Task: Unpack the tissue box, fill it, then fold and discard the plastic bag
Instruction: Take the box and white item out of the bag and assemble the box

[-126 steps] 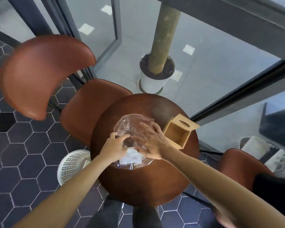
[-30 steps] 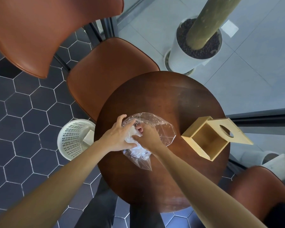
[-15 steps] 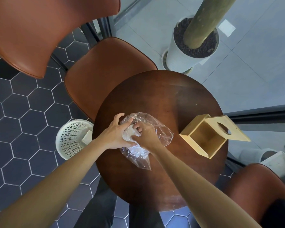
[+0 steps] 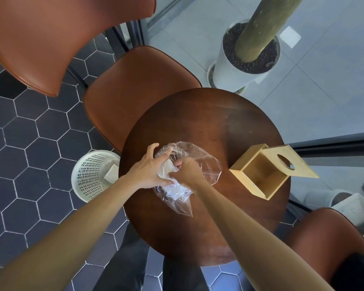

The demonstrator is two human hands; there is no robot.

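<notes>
two hands (image 4: 149, 171) (image 4: 187, 172) grip one plastic bag (image 4: 198, 158) beside one open tissue box (image 4: 259, 177).

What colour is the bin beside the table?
White, with a perforated wall; the bin shows clearly in the head view.

Café-like seating corner, round wooden table (image 4: 198, 238), leather chairs (image 4: 135, 91), hexagon floor tiles (image 4: 29, 143), glass wall (image 4: 334, 114)

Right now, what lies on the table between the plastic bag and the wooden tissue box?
Nothing: in the head view, only bare table shows between the plastic bag and the open wooden tissue box.
</notes>
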